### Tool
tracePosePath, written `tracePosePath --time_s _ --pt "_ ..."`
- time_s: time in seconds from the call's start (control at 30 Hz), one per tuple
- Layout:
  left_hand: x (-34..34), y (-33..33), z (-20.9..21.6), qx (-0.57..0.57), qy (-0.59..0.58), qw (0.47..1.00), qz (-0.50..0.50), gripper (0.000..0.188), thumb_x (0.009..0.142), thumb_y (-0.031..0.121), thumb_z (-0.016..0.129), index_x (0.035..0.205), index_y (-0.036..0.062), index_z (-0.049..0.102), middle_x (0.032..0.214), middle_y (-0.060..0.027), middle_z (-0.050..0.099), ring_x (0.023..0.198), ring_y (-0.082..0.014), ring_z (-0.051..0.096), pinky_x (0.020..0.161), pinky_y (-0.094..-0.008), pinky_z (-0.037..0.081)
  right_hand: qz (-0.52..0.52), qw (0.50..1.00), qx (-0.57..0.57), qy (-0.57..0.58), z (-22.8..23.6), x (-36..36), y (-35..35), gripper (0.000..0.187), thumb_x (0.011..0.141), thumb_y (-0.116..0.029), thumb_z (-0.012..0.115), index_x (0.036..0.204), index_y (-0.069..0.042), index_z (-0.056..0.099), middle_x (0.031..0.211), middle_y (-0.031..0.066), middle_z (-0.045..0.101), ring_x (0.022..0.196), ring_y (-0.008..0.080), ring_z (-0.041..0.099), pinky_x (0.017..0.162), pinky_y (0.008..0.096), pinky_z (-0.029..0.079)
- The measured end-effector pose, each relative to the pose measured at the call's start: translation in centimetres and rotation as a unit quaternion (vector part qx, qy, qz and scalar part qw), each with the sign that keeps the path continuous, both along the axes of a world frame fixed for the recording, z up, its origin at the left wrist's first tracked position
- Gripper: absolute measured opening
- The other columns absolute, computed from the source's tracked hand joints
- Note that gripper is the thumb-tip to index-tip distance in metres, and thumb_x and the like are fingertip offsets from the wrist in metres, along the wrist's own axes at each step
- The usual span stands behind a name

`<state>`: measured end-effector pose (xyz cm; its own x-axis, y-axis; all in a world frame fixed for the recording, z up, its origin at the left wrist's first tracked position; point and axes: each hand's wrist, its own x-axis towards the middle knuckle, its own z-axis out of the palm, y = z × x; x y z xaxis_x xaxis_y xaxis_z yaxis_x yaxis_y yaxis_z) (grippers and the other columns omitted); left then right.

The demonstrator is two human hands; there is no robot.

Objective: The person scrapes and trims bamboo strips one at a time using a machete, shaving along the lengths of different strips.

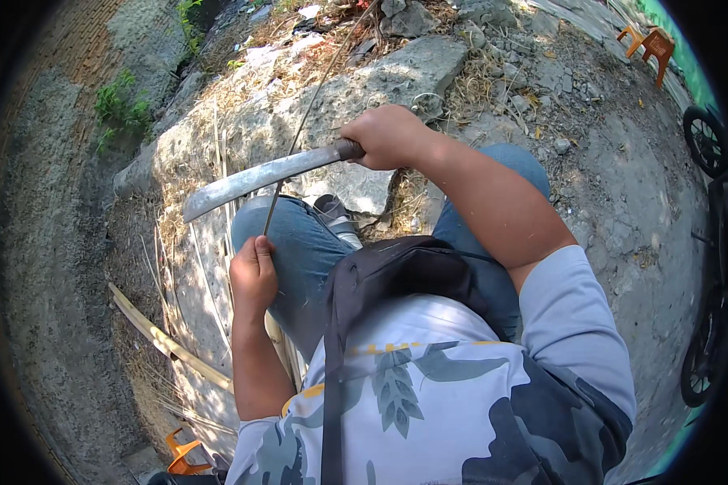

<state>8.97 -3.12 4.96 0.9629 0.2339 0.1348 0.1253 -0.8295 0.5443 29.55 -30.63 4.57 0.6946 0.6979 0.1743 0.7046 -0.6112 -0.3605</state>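
Observation:
My right hand (pixel 386 137) is closed round the dark handle of a machete (pixel 259 178). Its broad grey blade points left and slightly toward me, lying across a long thin brown strip (pixel 306 121) that looks like split bamboo or cane. My left hand (pixel 253 271) pinches the near end of this strip between thumb and fingers, beside my left knee. From there the strip slants up and away to the right, past the blade, to the far edge of the view. Blade and strip cross just above the knee; whether they press together I cannot tell.
Pale strips (pixel 210 275) and a thicker split pole (pixel 170 343) lie on the ground at my left. A concrete slab (pixel 396 73) and rubble are ahead, a wall (pixel 48 202) at left. Orange chairs (pixel 659 48) and a motorcycle (pixel 708 323) stand at right.

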Motion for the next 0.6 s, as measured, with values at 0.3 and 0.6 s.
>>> tracePosePath --time_s 0.3,0.6 --pt "0.0 -0.1 0.0 0.01 0.001 1.0 0.004 0.041 0.108 0.031 0.045 0.086 0.0005 0.063 0.071 -0.0179 0.062 0.063 -0.0314 0.06 0.063 -0.0391 0.048 0.029 0.999 -0.007 -0.024 0.4 -0.9 1.2 0.018 0.08 -0.03 0.072 0.087 -0.015 0.067 0.079 0.0089 0.07 0.079 0.0325 0.07 0.069 0.0478 0.055" --pt "0.0 -0.1 0.0 0.005 -0.008 1.0 -0.005 0.039 0.107 0.029 0.046 0.087 0.0008 0.063 0.071 -0.0171 0.063 0.063 -0.0305 0.061 0.063 -0.0384 0.048 -0.015 0.999 -0.044 0.02 1.1 0.1 0.0 0.02 0.081 -0.031 0.073 0.094 -0.017 0.07 0.091 0.0071 0.072 0.089 0.0295 0.071 0.076 0.0459 0.057"
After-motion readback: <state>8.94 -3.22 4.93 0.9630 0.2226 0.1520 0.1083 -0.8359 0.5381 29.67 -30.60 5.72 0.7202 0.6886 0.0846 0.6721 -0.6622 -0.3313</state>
